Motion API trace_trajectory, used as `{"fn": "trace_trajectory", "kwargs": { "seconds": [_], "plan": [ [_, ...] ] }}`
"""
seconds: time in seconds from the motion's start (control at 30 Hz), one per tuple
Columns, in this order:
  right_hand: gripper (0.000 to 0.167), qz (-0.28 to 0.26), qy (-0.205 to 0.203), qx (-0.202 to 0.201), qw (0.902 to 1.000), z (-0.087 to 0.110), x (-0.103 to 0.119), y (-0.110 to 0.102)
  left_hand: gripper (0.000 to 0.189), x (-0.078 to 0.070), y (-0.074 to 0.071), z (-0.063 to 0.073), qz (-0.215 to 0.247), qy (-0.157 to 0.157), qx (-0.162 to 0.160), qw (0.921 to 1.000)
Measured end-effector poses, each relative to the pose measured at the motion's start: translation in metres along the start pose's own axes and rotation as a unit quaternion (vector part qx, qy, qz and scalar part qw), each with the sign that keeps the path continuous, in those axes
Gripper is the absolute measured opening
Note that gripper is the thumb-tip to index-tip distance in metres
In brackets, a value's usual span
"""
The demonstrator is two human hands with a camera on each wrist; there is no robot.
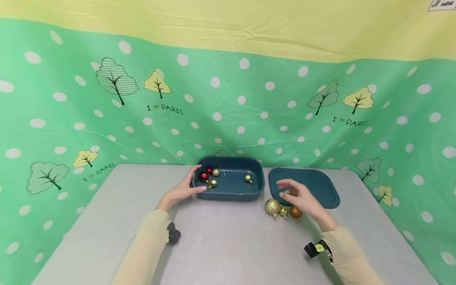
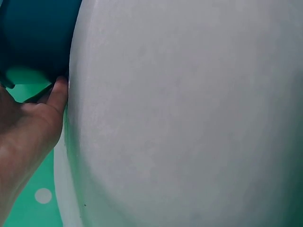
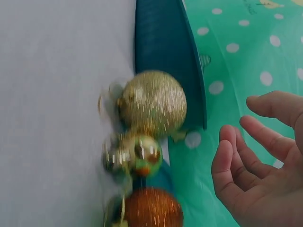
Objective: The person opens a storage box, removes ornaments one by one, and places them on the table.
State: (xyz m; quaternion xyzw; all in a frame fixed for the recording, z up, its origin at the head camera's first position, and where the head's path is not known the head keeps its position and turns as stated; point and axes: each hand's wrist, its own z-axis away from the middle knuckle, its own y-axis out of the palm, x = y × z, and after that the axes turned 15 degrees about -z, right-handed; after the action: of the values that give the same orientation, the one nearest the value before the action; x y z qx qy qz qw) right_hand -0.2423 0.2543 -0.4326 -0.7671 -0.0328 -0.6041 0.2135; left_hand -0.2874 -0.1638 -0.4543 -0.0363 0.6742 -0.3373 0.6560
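Observation:
At the left end of a dark blue plastic box (image 1: 231, 196), my left hand (image 1: 181, 190) grips it, thumb at the front corner and fingers along the end wall. Inside, red baubles (image 1: 204, 176) and small gold baubles (image 1: 215, 172) are gathered at the left. Another gold bauble (image 1: 248, 178) lies toward the right. My right hand (image 1: 301, 198) is in the air with loosely bent fingers, holding nothing. Close below it stand a large glittery gold bauble (image 3: 155, 101), a small shiny gold bauble (image 3: 147, 153) and an orange bauble (image 3: 154, 210).
A flat blue lid (image 1: 313, 184) lies right of the box, partly behind the right hand. The grey table (image 1: 228, 245) ends at a green dotted cloth (image 1: 242, 107) hanging behind and at both sides.

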Motion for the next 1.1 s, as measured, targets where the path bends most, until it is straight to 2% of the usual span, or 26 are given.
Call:
{"fn": "trace_trajectory", "kwargs": {
  "seconds": [0.3, 0.6, 0.87, 1.1],
  "plan": [
    [0.035, -0.03, 0.0, 0.019, 0.9994, -0.023, 0.002, 0.027, 0.09, 0.0, 0.0, 0.0, 0.003, -0.003, -0.004, 1.0],
    [0.031, 0.004, -0.022, 0.038, 0.999, -0.039, 0.01, 0.041, 0.088, 0.0, 0.001, 0.0, 0.014, -0.003, -0.004, 0.9999],
    [0.03, 0.029, -0.023, 0.079, 0.9962, -0.057, 0.021, 0.051, 0.092, 0.001, 0.0, 0.0, 0.016, -0.008, -0.006, 0.9998],
    [0.03, -0.015, -0.017, 0.1, 0.9947, -0.07, 0.02, 0.06, 0.092, 0.002, 0.001, 0.0, 0.017, -0.012, -0.005, 0.9998]
  ]
}}
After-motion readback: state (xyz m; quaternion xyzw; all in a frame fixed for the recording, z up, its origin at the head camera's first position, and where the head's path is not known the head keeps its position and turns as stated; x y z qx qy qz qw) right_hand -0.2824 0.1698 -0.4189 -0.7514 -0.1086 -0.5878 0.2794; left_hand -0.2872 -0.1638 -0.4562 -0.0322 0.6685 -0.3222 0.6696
